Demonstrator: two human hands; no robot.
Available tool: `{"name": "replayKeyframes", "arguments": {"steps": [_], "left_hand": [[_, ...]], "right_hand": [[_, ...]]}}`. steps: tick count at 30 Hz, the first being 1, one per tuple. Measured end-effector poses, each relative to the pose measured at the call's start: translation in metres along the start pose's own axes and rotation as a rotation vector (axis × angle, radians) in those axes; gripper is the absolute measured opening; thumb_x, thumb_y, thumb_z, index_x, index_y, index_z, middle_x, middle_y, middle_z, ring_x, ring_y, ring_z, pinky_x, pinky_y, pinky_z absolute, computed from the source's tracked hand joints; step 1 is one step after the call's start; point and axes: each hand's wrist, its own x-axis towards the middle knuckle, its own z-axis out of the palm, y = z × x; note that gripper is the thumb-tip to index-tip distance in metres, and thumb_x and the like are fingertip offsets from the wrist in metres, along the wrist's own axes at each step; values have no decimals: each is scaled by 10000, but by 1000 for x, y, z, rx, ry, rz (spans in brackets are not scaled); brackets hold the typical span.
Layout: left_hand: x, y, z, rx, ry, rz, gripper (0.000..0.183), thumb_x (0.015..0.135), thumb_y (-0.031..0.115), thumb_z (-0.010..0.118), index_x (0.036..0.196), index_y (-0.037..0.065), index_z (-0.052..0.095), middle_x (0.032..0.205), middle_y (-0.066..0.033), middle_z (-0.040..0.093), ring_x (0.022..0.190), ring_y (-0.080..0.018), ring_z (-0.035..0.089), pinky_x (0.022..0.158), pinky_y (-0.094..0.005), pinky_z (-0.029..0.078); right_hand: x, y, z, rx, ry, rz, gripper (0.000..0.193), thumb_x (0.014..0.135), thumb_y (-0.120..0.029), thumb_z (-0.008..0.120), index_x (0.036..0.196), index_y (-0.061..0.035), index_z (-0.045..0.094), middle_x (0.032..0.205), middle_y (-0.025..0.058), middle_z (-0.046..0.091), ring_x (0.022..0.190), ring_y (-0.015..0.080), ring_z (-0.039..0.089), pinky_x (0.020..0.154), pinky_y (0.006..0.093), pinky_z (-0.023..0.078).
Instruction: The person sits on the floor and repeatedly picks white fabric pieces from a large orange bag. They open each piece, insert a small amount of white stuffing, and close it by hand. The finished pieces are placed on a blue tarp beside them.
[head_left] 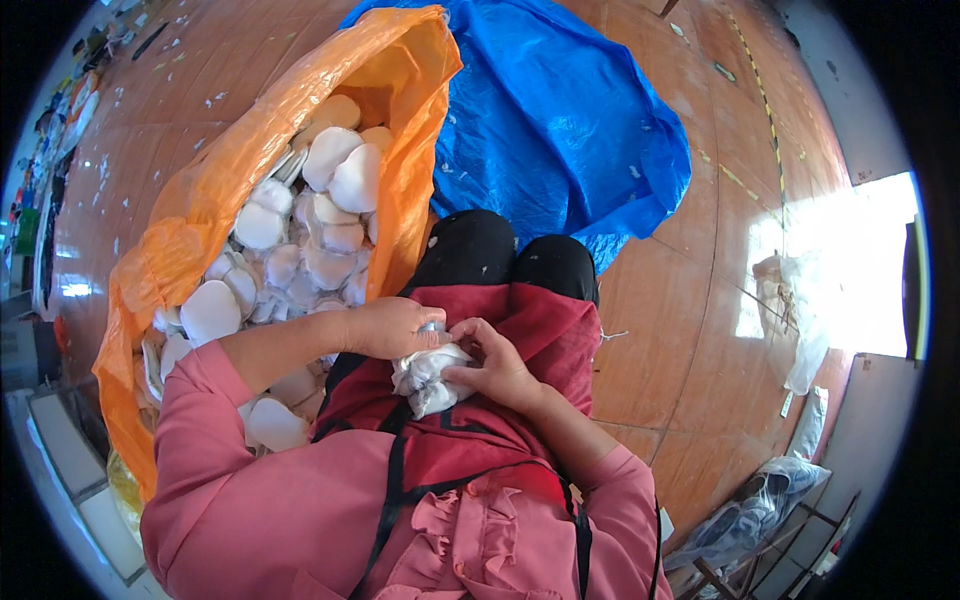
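Note:
A crumpled white bundle of soft, cloth-like material [432,382] lies over my lap, gathered in both hands. My left hand [392,328] is closed at its upper left side, fingers curled and partly hidden. From the right, my right hand [500,368] pinches the bundle between thumb and fingers. The fingertips of both hands almost meet above it. Beneath is a dark red apron [545,335] spread across my thighs. Beside my left arm stands a wide-open orange woven sack [200,205] holding many white and beige rounded pads [330,155].
A blue plastic sack [540,110] lies beyond my knees. The brown tiled floor [665,330] is dotted with white scraps. At the lower right, a clear plastic bag with dark contents [755,510] rests by a metal frame. Assorted items line the far left edge. Bright light enters on the right.

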Motion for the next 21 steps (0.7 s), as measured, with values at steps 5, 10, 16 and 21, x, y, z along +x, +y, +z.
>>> {"name": "replayKeyframes", "arguments": {"steps": [5, 10, 16, 21], "left_hand": [[-12, 13, 2, -43, 186, -59, 268, 947, 323, 545, 970, 58, 582, 802, -220, 654, 813, -431, 630, 711, -513, 475], [-9, 17, 6, -71, 391, -72, 218, 923, 251, 568, 969, 40, 592, 812, -220, 661, 806, -420, 641, 705, -500, 483], [4, 6, 18, -209, 658, -139, 161, 890, 175, 632, 940, 25, 604, 802, -195, 662, 784, -384, 650, 688, -443, 491], [2, 4, 20, -207, 752, 29, 138, 887, 161, 663, 913, 40, 603, 759, -152, 647, 737, -320, 652, 657, -391, 490]], "right_hand": [[4, -11, -13, 177, -49, 201, 235, 898, -117, 707, 1083, -58, 575, 1007, -7, 581, 966, 97, 551, 851, 240, 458], [22, -15, -21, 108, -159, 221, 213, 866, -69, 719, 1010, -65, 562, 910, -35, 570, 836, 75, 540, 724, 241, 454], [40, -38, -23, -436, -264, -2, 218, 888, -202, 689, 900, -43, 541, 787, 101, 591, 749, 228, 610, 648, 356, 463], [46, -58, -25, -788, -366, 43, 322, 948, -357, 574, 929, -36, 559, 849, 191, 636, 809, 397, 622, 708, 473, 483]]}}
